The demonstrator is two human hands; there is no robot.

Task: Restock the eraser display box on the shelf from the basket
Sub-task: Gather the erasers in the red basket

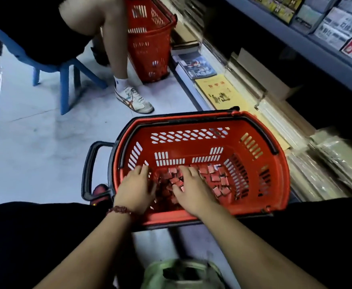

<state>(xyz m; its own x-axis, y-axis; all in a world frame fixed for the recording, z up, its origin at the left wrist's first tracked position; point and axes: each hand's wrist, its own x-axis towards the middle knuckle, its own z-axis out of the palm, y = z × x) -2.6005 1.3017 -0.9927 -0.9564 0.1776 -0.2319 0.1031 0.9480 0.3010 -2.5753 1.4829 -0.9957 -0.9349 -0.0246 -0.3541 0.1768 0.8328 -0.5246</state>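
Dozens of small red erasers (213, 180) lie loose on the floor of the red basket (275, 180). Both hands are palm-down among them: the left hand (136, 188) and right hand (191, 189) with fingers spread; whether either grips any, I cannot tell. The basket stands beside the low shelf (275, 113).

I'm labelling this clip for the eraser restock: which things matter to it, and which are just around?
Job:
near red basket
loose erasers
left hand
right hand

Just around:
second red basket
blue stool
yellow booklet
green bag
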